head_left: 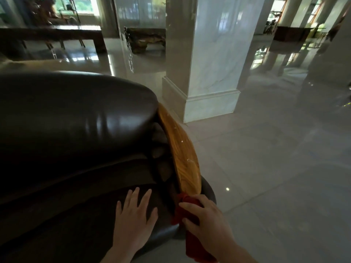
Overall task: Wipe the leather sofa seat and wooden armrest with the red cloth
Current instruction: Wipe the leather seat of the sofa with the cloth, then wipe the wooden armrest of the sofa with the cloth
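A dark brown leather sofa (76, 120) fills the left half of the view, its seat cushion (72, 221) low at the front. Along its right side runs a glossy orange-brown wooden armrest (182, 149) with pale specks on it. My right hand (205, 219) grips the red cloth (191, 242) at the near end of the armrest, with part of the cloth hanging below my wrist. My left hand (134, 215) lies flat on the leather seat just left of the armrest, fingers spread and holding nothing.
A white marble pillar (212, 63) with a stepped base stands just beyond the armrest. Glossy grey tiled floor (275, 168) spreads to the right. Dark wooden tables (57, 35) and a carved wooden stand (146, 38) sit far back.
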